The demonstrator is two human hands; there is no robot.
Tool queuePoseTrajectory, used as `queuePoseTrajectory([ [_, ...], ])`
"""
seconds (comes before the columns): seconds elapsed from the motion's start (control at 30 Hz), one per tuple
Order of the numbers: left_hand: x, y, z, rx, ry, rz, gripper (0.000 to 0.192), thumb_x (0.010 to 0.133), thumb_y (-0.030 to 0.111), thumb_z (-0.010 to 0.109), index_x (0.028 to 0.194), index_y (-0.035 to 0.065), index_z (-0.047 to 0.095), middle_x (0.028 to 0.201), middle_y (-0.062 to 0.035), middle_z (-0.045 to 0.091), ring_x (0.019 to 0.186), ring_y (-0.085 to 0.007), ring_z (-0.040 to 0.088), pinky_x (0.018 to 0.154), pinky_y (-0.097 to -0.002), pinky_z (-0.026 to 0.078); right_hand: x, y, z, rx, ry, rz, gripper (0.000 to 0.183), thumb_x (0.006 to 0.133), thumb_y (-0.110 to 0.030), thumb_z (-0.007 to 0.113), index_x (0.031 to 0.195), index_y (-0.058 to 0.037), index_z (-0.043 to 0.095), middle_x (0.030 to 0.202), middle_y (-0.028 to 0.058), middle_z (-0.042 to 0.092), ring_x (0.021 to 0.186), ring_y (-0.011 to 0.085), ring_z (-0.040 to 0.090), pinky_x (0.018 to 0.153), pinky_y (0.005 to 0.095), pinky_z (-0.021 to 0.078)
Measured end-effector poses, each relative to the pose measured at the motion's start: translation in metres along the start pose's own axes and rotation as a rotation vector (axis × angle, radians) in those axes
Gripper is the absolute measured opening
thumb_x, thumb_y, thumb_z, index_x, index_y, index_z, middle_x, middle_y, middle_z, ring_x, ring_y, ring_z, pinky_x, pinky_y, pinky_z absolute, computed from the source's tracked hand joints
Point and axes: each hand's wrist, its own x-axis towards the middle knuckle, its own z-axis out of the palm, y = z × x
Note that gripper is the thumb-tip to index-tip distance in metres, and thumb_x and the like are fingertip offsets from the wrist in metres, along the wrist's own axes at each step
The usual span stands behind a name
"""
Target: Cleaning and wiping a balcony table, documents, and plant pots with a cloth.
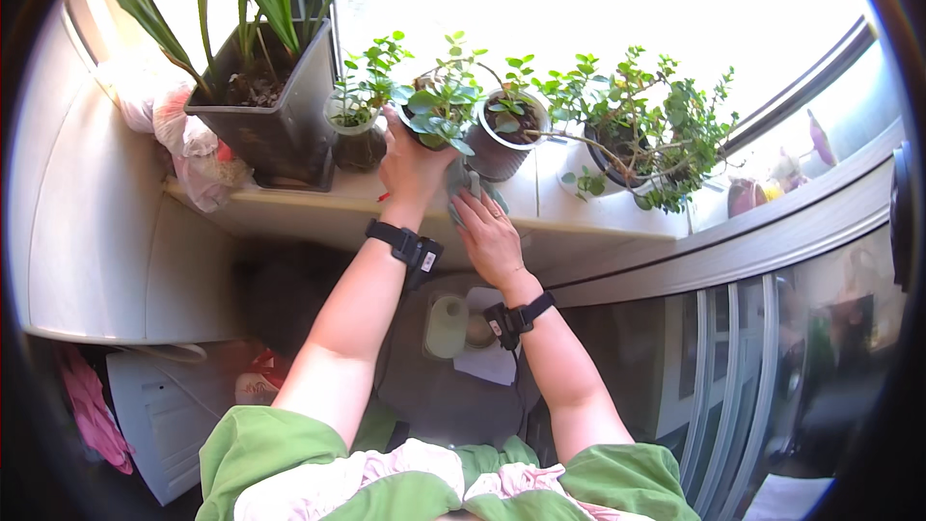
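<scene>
On a tiled window sill (571,195) stand several potted plants. My left hand (414,163) is around the near side of a small pot with a round-leaved plant (438,105); its fingertips are partly hidden. My right hand (490,231) presses a grey-green cloth (463,192) at the sill, just right of that pot, with its fingers stretched out over the cloth. Close by the right hand stands a tilted ribbed plastic pot (499,155) with a white rim. Left of my left hand is a clear jar with a leafy plant (354,137).
A tall grey planter (282,130) with long leaves stands at the left, beside plastic bags (192,137). A sprawling plant in a round pot (622,152) is at the right, its stems reaching across the sill. The window frame (796,90) curves behind it.
</scene>
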Motion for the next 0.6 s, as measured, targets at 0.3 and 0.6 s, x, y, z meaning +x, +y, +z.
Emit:
queuePoseTrajectory([
  [0.3, 0.013, 0.022, -0.018, -0.109, 0.006, 0.086, 0.077, 0.052, 0.037, 0.077, 0.110, 0.0024, 0.041, 0.091, -0.0175, 0.059, 0.078, -0.0367, 0.059, 0.067, -0.0420, 0.048, 0.009, -0.015, 0.007, -0.025, -0.103, -0.018, 0.041, 0.077, -0.008, 0.051, 0.117, -0.0049, 0.046, 0.125, 0.0109, 0.045, 0.118, 0.0342, 0.039, 0.097, 0.0406, 0.0334],
  [0.6, 0.027, 0.036, -0.041, -0.030, 0.004, 0.157, 0.068, 0.048, 0.034, 0.082, 0.098, 0.0004, 0.049, 0.085, -0.0157, 0.062, 0.078, -0.0312, 0.061, 0.068, -0.0364, 0.049, 0.107, -0.019, 0.045, 0.049, -0.571, -0.020, 0.046, 0.082, -0.017, 0.043, 0.127, -0.0075, 0.038, 0.130, 0.0140, 0.039, 0.122, 0.0294, 0.035, 0.101, 0.0413, 0.0264],
])
